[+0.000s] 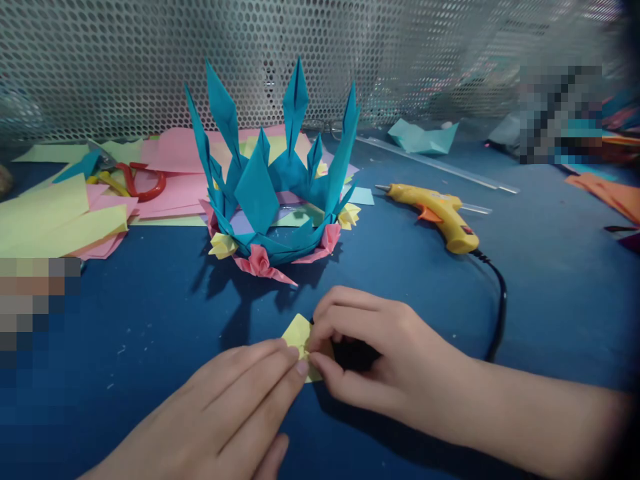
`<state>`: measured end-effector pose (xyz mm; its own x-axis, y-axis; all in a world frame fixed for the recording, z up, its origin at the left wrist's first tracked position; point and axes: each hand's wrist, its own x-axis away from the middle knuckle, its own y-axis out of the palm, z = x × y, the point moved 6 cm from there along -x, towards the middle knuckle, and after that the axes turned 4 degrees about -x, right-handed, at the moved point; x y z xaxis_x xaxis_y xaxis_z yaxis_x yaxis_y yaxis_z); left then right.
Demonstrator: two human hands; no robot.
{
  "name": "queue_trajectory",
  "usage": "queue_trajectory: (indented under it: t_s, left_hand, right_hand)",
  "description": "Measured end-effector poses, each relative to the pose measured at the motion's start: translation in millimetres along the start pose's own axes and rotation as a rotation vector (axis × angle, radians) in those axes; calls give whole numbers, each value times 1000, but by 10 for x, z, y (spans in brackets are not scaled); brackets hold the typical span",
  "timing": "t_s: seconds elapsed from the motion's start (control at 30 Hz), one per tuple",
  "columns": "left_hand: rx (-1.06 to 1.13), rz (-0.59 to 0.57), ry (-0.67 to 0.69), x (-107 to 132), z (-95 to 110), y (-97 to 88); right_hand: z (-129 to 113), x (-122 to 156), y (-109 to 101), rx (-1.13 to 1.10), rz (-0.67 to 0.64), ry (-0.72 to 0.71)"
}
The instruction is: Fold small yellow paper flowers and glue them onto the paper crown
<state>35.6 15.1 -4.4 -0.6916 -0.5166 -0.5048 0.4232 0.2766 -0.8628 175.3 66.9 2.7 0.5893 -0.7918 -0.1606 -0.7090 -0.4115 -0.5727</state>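
Observation:
A small square of yellow paper (299,329) lies on the blue tabletop, partly covered by my fingers. My left hand (225,400) holds it down with outstretched fingertips pressed together, the thumb apart below. Thumb and index finger of my right hand (380,347) pinch at the paper's middle; the fold between them is too small to make out. Just beyond my hands stands a blue folded-paper crown (257,197) with tall pointed pieces. Pink paper flowers (261,261) and yellow paper flowers (223,245) sit around its base.
A yellow glue gun (435,210) lies at right, its black cord (501,300) running behind my right arm. Red-handled scissors (147,183) rest on coloured paper sheets (175,153) at left. Clear glue sticks (440,167) lie near a perforated metal panel (150,67).

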Motion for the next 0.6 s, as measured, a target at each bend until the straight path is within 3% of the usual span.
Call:
queue_trajectory:
  t_s: [0.13,0.27,0.37,0.6]
  left_hand:
    - [-28,-37,-29,-26,-8,-1]
    - [-42,-41,-35,-16,17,9]
    - [-84,3,22,-8,66,8]
    - [-110,-2,101,-6,106,63]
  right_hand:
    - [33,5,-11,2,41,43]
    - [21,4,1,56,46,-9]
    - [-38,18,4,150,42,-120]
    - [-149,94,38,437,-115,-411]
